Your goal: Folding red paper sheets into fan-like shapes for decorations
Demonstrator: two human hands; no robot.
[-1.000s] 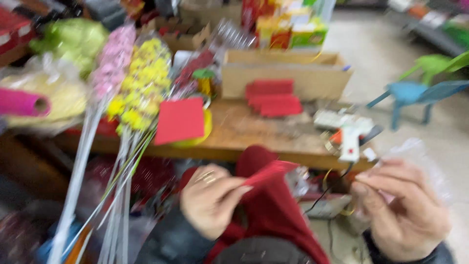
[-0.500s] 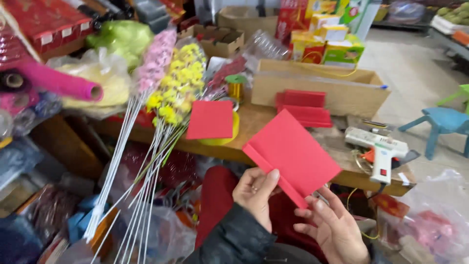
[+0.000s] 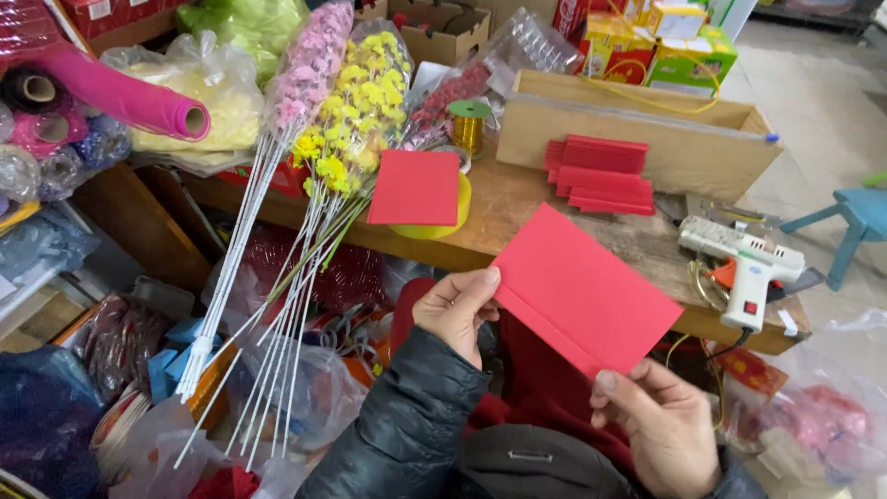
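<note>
Raised higher, red card (image 3: 582,291) pinched between both hands' fingertips

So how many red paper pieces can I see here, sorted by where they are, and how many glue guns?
Red paper sheet held in both hands: 1
Red paper square on the yellow disc: 1
Stack of red paper pieces on the bench: 1 stack, sheets too many to tell apart
White glue gun: 1
Total: 4 items, counting the stack as one

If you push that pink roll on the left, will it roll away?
Probably a little: the pink roll is a round tube lying on its side. It likely feels light, being hollow at the end. The soft plastic bag under it might stop it.
</note>
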